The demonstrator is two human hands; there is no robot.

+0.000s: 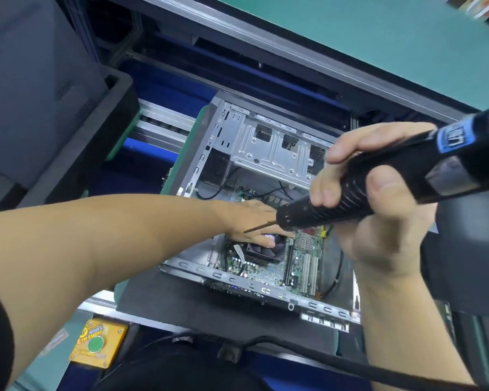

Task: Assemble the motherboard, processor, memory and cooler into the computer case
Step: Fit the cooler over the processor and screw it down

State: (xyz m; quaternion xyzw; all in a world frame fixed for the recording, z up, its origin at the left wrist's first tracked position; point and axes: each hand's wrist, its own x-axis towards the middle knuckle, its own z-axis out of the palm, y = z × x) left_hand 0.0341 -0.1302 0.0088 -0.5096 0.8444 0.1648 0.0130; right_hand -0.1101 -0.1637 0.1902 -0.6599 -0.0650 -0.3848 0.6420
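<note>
**Open case on the assembly line, one hand on the cooler**

The silver sheet-metal computer case (268,148) lies on its side, open side up, on a dark grey flat pallet (175,300). The pallet sits on a line of aluminium rails (161,119) framed in blue. Inside the case, the green motherboard (302,258) lies flat on the bottom, and the black square fan cooler (263,251) sits on it near its left end.

The left hand (251,220) reaches into the case with its fingers stretched out flat, resting on top of the cooler. The right hand (378,210) is curled round a black electric screwdriver (347,203), which it holds raised above the case. The thin bit (259,227) points left, across the left hand. A black cable (322,359) runs along the near edge.

Beyond the line, a teal-green bench top (378,38) with a grey metal edge fills the upper right. A large black plastic bin (76,142) stands to the left. At the near edge, a yellow control box with a green round button (98,343) is fixed to the teal surface.
</note>
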